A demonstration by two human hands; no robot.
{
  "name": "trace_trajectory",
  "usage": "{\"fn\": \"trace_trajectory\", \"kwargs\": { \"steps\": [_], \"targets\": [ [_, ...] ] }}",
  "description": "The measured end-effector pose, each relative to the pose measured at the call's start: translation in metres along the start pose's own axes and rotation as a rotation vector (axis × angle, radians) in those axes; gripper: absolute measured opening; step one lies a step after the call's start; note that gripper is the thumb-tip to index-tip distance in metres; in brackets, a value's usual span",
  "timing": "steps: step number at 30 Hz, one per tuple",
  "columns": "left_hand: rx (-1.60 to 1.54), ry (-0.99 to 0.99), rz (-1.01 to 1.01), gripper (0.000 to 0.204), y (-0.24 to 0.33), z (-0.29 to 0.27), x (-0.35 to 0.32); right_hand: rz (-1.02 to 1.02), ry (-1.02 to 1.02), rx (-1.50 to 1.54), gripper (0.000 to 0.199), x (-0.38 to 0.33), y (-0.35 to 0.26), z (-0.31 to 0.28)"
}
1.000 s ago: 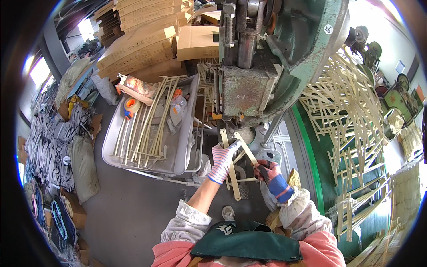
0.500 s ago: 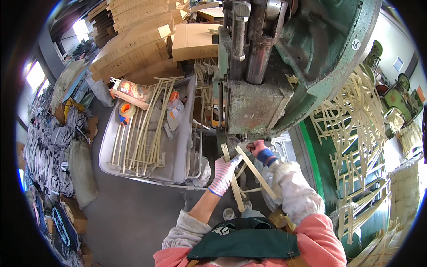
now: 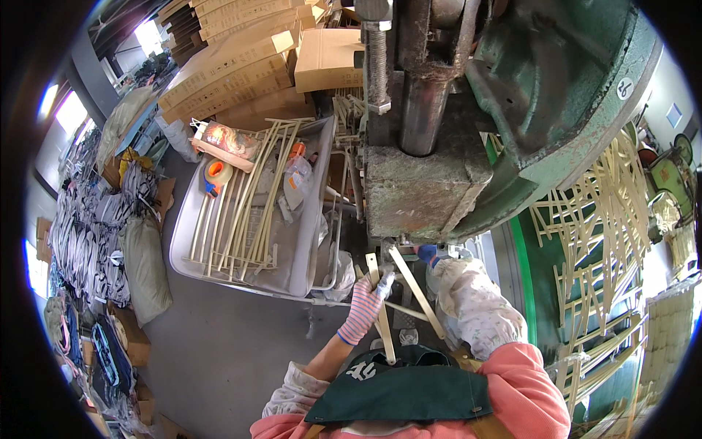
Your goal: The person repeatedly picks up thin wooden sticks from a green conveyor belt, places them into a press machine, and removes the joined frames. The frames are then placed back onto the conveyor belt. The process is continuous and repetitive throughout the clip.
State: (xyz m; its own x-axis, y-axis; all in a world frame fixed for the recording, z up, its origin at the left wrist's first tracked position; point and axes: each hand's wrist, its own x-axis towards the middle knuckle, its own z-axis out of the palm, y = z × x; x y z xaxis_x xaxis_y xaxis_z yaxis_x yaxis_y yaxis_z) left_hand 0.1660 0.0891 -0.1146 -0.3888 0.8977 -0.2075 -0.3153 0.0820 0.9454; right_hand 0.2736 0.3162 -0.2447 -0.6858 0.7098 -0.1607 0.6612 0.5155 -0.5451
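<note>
My left hand [image 3: 361, 307], in a striped glove with a pale fingertip, is closed around a flat cream strip [image 3: 383, 322] with a hole near its end. Beside it, a second cream strip [image 3: 418, 291] slants from under the press head down toward my right forearm. My right hand [image 3: 427, 254] reaches to the lower edge of the green press [image 3: 424, 194]. Only its blue glove cuff shows clearly; its fingers are hidden under the press head. Thin cream bars [image 3: 406, 312] cross behind the strips, and how they join cannot be made out.
On the left stands a white tub cart [image 3: 183, 252] holding cream ladder-like frames [image 3: 245, 212] and a tape roll [image 3: 216, 172]. Cardboard boxes [image 3: 241, 84] are stacked behind. More cream frames [image 3: 603, 212] lie on a green surface at right. A pale sack [image 3: 142, 271] leans at far left.
My right hand has moved up and forward, its fingers passing out of sight under the press head. My left hand and its strip have shifted slightly lower. The view has tilted a little.
</note>
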Motion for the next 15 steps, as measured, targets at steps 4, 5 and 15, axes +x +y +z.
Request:
{"fn": "trace_trajectory", "kwargs": {
  "steps": [4,5,15],
  "targets": [
    [-0.008,0.039,0.17,0.021,-0.003,0.005,0.001,-0.109,-0.041,0.751,0.024,-0.028,-0.028,-0.029],
    [-0.106,0.054,0.197,0.02,-0.002,0.007,0.001,-0.14,-0.094,0.906,0.024,-0.034,-0.036,-0.034],
    [-0.1,0.1,0.205,0.048,0.008,0.016,0.002,-0.23,0.103,1.364,0.026,-0.024,-0.063,0.007]
  ]
}}
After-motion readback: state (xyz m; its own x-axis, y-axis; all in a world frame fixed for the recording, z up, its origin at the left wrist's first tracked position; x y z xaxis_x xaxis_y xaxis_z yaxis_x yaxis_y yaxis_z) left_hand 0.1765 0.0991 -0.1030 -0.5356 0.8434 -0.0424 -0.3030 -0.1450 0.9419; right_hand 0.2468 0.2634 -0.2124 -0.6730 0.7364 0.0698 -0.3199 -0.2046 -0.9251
